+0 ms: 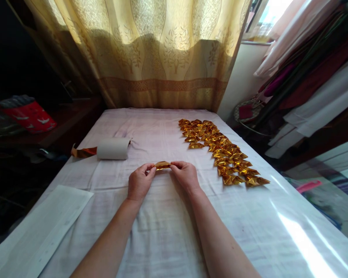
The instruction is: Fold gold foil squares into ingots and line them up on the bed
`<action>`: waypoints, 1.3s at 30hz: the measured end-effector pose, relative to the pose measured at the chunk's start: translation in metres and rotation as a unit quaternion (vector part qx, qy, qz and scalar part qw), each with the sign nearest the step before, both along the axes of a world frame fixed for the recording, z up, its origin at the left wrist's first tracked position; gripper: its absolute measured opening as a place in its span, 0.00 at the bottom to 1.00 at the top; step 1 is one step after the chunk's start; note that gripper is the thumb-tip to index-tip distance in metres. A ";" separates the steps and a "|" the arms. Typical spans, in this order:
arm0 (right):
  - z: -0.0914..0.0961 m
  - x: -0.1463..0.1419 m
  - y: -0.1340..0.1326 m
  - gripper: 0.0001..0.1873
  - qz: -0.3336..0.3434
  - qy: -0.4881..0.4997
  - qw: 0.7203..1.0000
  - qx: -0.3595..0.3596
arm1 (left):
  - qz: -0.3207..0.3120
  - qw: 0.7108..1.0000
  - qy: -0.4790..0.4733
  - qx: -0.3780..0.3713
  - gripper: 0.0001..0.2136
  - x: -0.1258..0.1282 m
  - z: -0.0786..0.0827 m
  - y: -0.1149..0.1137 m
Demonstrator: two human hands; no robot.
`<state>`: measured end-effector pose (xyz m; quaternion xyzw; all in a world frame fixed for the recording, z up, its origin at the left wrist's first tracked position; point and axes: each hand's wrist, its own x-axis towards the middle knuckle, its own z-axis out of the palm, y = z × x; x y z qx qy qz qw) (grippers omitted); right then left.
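Between my two hands is a small piece of folded gold foil paper, shaped like the ingots lying to the right. My left hand pinches its left end between thumb and fingertips. At the right end, my right hand pinches it the same way. Several finished-looking gold paper ingots lie in slanting rows on the right of the cloth-covered surface. Left of my hands lies a pale grey roll, with a strip of shiny gold-orange foil sticking out of its left end.
White sheets lie at the near left. A patterned yellow curtain hangs behind the far edge. On a dark side table at the left stands a red container. Clothes hang along the right side.
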<state>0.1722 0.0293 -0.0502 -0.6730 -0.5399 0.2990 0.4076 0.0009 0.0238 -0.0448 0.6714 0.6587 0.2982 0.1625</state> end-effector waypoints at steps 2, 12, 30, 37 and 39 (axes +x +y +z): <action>-0.001 -0.001 0.000 0.09 0.003 0.014 1.000 0.001 | 0.001 1.000 -0.003 0.001 0.11 -0.003 0.000 0.000; -0.001 -0.002 -0.004 0.09 0.010 0.042 0.999 0.001 | -0.021 0.999 0.041 0.013 0.12 -0.009 -0.002 0.001; -0.001 -0.002 -0.005 0.10 0.036 0.038 0.999 -0.006 | -0.066 0.988 0.134 0.031 0.13 -0.008 -0.006 -0.001; -0.003 0.001 -0.006 0.11 0.071 0.034 0.997 0.012 | -0.067 0.987 0.148 0.022 0.13 -0.007 -0.005 -0.002; -0.003 0.001 -0.006 0.11 0.071 0.039 0.997 0.013 | -0.067 0.985 0.155 0.022 0.13 -0.007 -0.005 -0.002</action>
